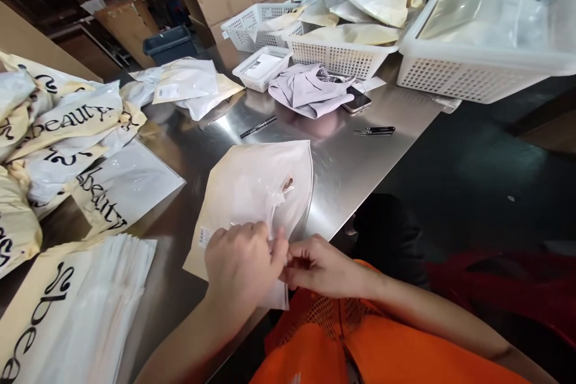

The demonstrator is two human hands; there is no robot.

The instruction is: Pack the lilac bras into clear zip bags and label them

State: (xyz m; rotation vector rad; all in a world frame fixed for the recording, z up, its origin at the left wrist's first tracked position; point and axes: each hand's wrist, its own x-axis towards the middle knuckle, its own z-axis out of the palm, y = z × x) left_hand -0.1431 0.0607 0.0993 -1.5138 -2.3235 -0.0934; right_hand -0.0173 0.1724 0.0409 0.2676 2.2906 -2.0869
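Observation:
A translucent cream packaging bag (256, 192) with something pale inside lies on the steel table (351, 156) in front of me. My left hand (240, 264) rests on its near edge with fingers curled, pinching the edge. My right hand (319, 267) meets it from the right, fingers pinched on the same edge of the bag. A small barcode label sits on the bag's near left corner.
Printed "beauty" bags (67, 132) pile up at left, with a stack of flat bags (90, 306) near me. A pen (258, 126), a folded grey garment (308, 91), a phone (356, 101) and a dark tool (374, 130) lie further back. White baskets (477, 66) stand at the far right.

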